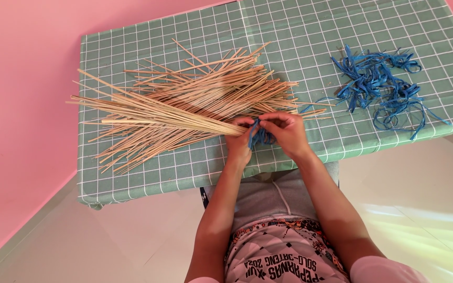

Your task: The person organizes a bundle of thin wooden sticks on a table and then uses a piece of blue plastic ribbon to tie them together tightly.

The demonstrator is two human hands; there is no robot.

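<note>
On green checked tablecloth [195, 173]: sticks [184, 105]; pink wall [22, 105].

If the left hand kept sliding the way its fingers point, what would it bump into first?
The left hand points up and away, so it would probably meet the pile of thin sticks right ahead on the checked cloth.

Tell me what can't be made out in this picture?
- Head view: how the blue strip is wound on the sticks; the left hand and right hand cover it.
- Stick ends under the hands: hidden.
- Table legs: hidden by its cloth.
- Loose strips: too tangled to count.
</note>
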